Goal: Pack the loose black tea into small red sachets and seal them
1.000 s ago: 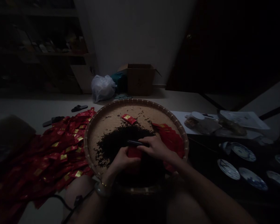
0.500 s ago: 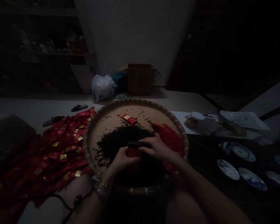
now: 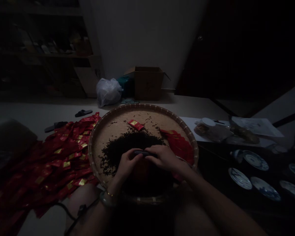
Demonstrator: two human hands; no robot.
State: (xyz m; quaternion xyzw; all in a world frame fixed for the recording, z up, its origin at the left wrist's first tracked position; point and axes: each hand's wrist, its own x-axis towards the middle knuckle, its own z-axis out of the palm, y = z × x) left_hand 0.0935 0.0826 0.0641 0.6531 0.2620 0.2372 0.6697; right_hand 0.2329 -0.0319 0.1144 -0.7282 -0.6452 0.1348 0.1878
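Dim floor, woven tray; both hands, left and right, pinching dark scoop over tea heap

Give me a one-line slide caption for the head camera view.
Both hands, left hand and right hand, grip a dark tool over loose tea in a basket.

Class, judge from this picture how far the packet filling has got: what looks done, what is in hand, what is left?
Done: a big heap of red packets lies left of the basket. In hand: the left hand holds a red packet while the right hand holds a dark scoop over it. Left: a mound of loose tea and more packets inside the basket.
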